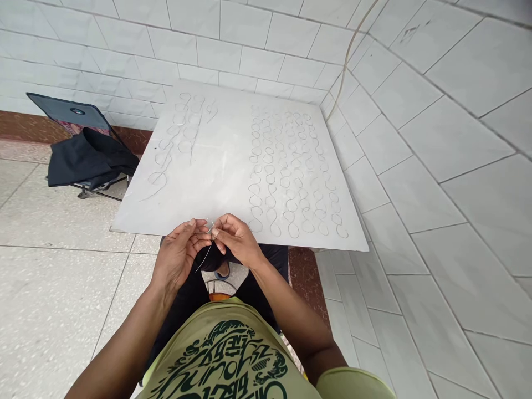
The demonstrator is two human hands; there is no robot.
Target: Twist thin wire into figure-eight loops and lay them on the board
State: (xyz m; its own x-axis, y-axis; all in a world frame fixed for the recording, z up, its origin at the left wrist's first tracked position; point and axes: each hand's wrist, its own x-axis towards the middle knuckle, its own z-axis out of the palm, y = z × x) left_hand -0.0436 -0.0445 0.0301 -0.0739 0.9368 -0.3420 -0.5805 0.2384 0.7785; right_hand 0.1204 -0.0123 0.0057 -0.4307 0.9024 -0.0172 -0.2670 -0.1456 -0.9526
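My left hand (180, 252) and my right hand (236, 238) meet at the near edge of a white board (224, 160). Both pinch a thin silvery wire (206, 252), whose free end trails down between my palms. On the board lie several bent wire loops (291, 177) in rows on the right half. A smaller group of wire loops (178, 133) lies on the left half.
A folding chair with dark cloth (89, 155) stands at the left by the tiled wall. A thin cord (349, 50) runs up the wall corner at the back right. Speckled floor tiles spread to the left, and my knees are under the board.
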